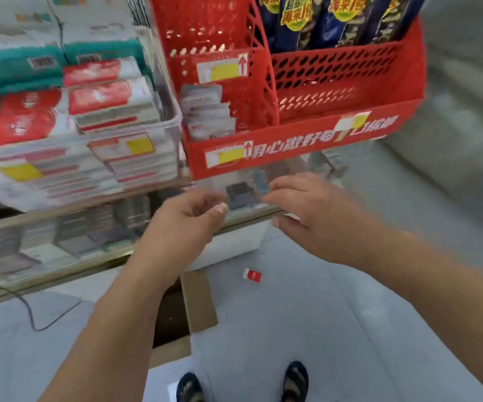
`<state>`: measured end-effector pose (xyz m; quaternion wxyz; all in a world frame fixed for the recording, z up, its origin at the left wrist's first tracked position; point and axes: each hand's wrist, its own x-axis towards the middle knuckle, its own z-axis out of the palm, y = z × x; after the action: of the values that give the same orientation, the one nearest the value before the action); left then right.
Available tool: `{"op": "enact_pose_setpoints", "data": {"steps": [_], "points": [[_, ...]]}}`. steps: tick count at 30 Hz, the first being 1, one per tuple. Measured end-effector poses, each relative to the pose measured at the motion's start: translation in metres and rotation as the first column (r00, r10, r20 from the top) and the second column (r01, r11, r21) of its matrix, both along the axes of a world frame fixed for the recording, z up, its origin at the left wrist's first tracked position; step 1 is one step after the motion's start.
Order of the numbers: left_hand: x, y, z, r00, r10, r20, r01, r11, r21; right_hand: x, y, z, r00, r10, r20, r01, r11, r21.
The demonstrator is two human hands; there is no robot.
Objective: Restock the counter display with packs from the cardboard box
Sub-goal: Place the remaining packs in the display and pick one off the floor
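The box (199, 303) sits open on the floor (307, 314), below the red rack (292, 140) and partly hidden by the left forearm. A single red-and-white pack (251, 275) lies on the floor just right of it, also below the rack. Small packs (208, 111) stand in the rack's left front compartment. Both hands are raised just under the rack's front edge, apart, with blurred dark shapes between them. The left hand (188, 216) has curled fingers, thumb against forefinger. The right hand (307, 204) has loosely stretched fingers, thumb beneath. The blur hides whether either pinches anything. Left of the rack, bins (135, 134) of stacked packs crowd the tabletop (31, 220).
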<state>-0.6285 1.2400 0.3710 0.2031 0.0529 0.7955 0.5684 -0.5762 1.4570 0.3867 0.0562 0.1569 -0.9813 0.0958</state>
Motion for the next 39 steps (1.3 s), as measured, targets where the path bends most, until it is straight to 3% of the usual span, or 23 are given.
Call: {"op": "enact_pose_setpoints", "data": {"steps": [9,19,31,39], "points": [[0.026,0.105,-0.101,0.991,0.051,0.123,-0.045,0.998,-0.047,0.023,0.082,-0.116,0.964,-0.010,0.264,0.019,0.999,-0.032],[0.017,0.130,-0.346,0.965,0.068,0.253,-0.045,0.994,-0.097,0.016,0.117,-0.372,0.843,-0.154,0.515,0.157,0.987,0.039],[0.013,0.112,-0.655,0.952,0.162,0.258,-0.112,0.974,-0.198,-0.024,0.100,-0.712,0.790,-0.141,0.596,0.083,0.989,0.124],[-0.010,0.122,-0.798,0.923,0.247,0.294,-0.186,0.958,-0.220,-0.081,0.105,-0.875,0.785,-0.158,0.599,0.030,0.975,0.218]]}}
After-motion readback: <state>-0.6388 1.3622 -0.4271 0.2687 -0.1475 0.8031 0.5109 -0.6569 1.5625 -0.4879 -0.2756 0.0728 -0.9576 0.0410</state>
